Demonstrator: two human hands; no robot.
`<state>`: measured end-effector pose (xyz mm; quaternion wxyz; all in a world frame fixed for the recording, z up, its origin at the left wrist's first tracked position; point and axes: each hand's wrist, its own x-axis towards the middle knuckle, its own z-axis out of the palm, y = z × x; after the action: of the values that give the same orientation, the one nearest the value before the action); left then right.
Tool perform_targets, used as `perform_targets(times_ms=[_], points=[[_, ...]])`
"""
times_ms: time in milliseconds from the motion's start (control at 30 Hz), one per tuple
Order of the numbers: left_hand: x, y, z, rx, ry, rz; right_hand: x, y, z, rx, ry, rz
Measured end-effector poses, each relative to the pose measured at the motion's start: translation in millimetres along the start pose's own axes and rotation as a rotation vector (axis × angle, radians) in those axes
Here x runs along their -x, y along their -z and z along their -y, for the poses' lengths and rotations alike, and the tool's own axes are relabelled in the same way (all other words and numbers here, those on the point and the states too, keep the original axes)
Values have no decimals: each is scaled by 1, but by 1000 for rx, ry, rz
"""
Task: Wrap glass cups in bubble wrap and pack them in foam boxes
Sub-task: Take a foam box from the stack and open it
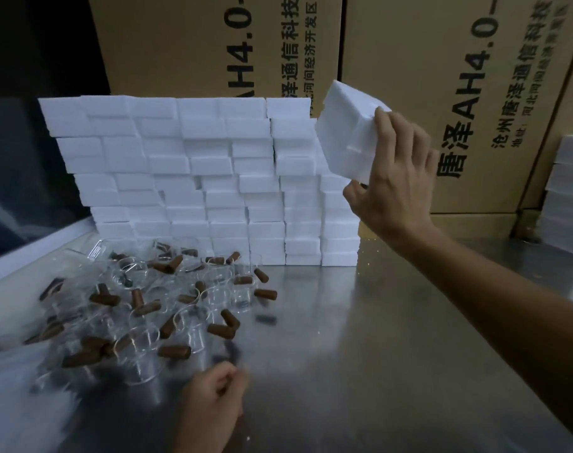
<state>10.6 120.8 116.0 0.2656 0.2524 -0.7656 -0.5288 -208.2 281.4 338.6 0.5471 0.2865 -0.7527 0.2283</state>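
1. The right hand (392, 178) was up at the upper right of the frame, fingers over the top and thumb under the lower corner, clamped on one foam box (347, 135); the box hung tilted, clear of the pile, just beside its top right edge.
2. The left hand (213, 397) sat low at the bottom centre, fingers curled in; it was blurred, and whether it pinched anything I could not tell.
3. Just left of that hand, across the lower left of the frame, lay the glass cups (141, 325), a loose heap of clear glass with brown handles, some upright, some tipped; none looked wrapped, though a pale blur at the far lower left may have been bubble wrap; too smeared to call.
4. Behind the cups, centre frame, stood the foam box stack (187, 178), a high white wall on the steel table (376, 354); cardboard cartons (425, 93) filled the back.
5. On progress: whether the stacked boxes were filled or empty did not show; one box was in hand, and the whole heap of cups was left to wrap and pack; early in this batch, I judged.
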Motion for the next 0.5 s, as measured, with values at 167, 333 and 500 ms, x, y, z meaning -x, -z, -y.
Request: perform_targets(times_ms=[167, 333, 500], points=[[17, 3, -12, -33, -92, -14, 100, 47, 32, -194, 10, 47], [31, 6, -23, 120, -170, -132, 180, 72, 36, -471, 68, 175], [34, 39, -33, 259, -385, -532, 221, 77, 17, -640, 65, 320]])
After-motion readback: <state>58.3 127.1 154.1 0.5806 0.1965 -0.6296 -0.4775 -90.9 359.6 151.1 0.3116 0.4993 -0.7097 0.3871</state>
